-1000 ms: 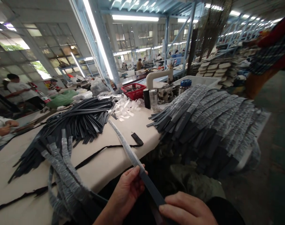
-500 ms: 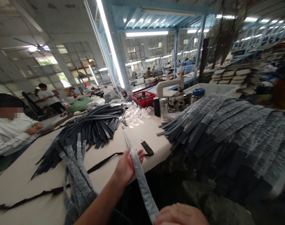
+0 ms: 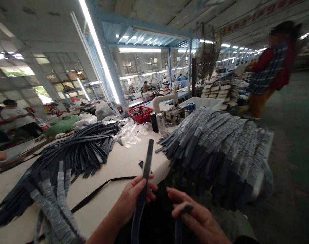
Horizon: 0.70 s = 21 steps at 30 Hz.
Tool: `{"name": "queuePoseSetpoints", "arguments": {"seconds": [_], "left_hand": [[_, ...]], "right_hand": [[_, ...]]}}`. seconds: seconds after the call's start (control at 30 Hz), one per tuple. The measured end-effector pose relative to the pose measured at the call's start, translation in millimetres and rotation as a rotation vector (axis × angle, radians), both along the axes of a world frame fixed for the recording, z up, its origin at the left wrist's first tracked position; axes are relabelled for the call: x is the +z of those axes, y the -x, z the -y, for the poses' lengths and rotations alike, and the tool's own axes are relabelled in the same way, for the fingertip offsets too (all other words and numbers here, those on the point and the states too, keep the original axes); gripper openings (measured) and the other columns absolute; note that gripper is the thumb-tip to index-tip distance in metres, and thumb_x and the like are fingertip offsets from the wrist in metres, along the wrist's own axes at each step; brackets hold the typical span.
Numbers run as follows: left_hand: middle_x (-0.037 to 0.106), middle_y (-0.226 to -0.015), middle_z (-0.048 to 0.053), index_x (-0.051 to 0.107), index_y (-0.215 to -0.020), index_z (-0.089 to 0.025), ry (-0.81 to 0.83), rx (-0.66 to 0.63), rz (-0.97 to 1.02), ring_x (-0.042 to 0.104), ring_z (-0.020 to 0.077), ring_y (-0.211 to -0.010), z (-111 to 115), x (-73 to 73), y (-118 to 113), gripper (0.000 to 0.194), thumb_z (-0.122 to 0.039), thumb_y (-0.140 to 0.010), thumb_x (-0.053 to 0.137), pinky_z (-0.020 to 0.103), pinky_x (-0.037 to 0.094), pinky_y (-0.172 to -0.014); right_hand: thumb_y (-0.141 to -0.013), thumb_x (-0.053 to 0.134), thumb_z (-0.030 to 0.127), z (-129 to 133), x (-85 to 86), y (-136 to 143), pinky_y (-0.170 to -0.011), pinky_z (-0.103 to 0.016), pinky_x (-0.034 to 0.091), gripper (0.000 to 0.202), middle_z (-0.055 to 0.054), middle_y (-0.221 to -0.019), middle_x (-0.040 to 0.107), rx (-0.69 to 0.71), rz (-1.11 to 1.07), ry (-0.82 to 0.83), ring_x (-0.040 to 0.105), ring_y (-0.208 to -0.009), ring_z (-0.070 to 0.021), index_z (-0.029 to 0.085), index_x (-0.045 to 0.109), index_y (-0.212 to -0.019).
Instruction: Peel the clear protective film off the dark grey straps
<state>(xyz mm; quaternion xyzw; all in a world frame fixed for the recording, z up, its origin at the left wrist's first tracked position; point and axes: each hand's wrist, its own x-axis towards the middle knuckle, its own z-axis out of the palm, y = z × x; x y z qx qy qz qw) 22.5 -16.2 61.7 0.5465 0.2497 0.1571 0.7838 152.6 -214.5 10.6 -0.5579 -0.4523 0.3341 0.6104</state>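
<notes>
Since a moment ago the plastic sleeve has gone from our strap (image 3: 146, 162), and its bare tip now rises toward twelve o'clock instead of slanting to eleven. Our left hand (image 3: 134, 198) is closed around this flat, dark, matte band, which runs lengthwise from six to twelve above the edge of the table (image 3: 113, 162). At three o'clock of it, our right hand (image 3: 195, 218) pinches another dark strip end (image 3: 181, 217). A heap of sleeved straps (image 3: 220, 149), crinkled and grey, lies at two o'clock.
</notes>
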Motion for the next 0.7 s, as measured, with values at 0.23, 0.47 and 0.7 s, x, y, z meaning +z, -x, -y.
{"name": "queuePoseSetpoints", "arguments": {"seconds": [0.23, 0.47, 0.7], "left_hand": [[0.07, -0.087, 0.01, 0.072, -0.103, -0.015, -0.015, -0.412, -0.108, 0.063, 0.0163, -0.07, 57, -15.1, 5, 0.03, -0.04, -0.09, 0.061, 0.023, 0.044, -0.065], [0.067, -0.081, 0.005, 0.072, -0.097, -0.016, -0.116, -0.26, 0.012, 0.057, 0.0171, -0.072, 64, -3.3, -12, 0.035, -0.046, -0.079, 0.072, 0.025, 0.043, -0.069], [0.065, -0.067, 0.005, 0.071, -0.067, -0.013, -0.18, -0.395, -0.136, 0.056, 0.0169, -0.067, 87, -31.7, -5, 0.033, -0.045, -0.075, 0.069, 0.029, 0.042, -0.068]], "right_hand": [[-0.092, 0.059, 0.047, -18, 42.8, -29, -0.086, -0.035, 0.051, 0.028, -0.006, -0.134, 0.06, -0.136, -0.293, -0.091, 0.064, -0.094, -0.0197, 0.023, 0.074, -0.095], [-0.092, 0.059, 0.05, -26, 37.5, -3, -0.102, -0.042, 0.044, 0.032, -0.008, -0.123, 0.067, -0.151, -0.24, -0.111, 0.055, -0.122, -0.0287, 0.022, 0.075, -0.095], [-0.083, 0.07, 0.051, -20, 42.1, -13, -0.112, -0.045, 0.038, 0.028, -0.007, -0.109, 0.075, -0.393, -0.351, -0.214, 0.059, -0.12, -0.0291, 0.024, 0.078, -0.086]]}}
